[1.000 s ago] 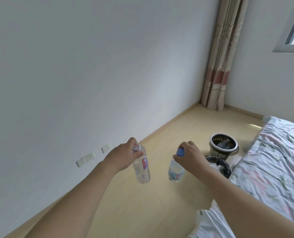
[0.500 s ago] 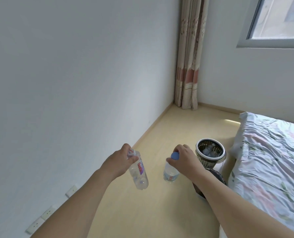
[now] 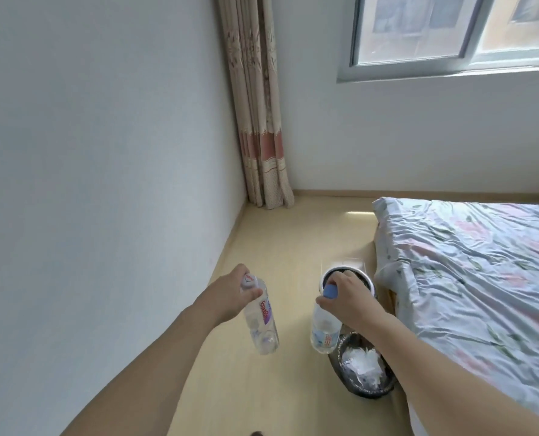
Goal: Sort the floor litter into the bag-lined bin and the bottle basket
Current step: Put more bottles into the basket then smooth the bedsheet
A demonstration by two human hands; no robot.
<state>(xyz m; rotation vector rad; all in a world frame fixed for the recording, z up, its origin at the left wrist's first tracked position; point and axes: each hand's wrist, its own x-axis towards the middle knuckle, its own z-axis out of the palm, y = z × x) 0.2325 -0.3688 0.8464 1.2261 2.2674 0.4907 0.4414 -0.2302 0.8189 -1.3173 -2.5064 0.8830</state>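
Note:
My left hand grips the neck of a clear bottle with a white cap and purple label, which hangs above the floor. My right hand holds a second clear bottle with a blue cap by its top. That bottle hangs just short of the bottle basket, whose white rim shows behind my right hand. The bag-lined bin stands nearer to me, under my right forearm, with crumpled white paper inside.
A bed with a floral sheet fills the right side, close to both containers. A white wall runs along the left. A curtain hangs in the far corner under a window. Bare wooden floor lies between wall and bed.
The view has swung right and I have come closer to the containers. Both hands still carry their bottles, and the right one now reaches the basket's rim.

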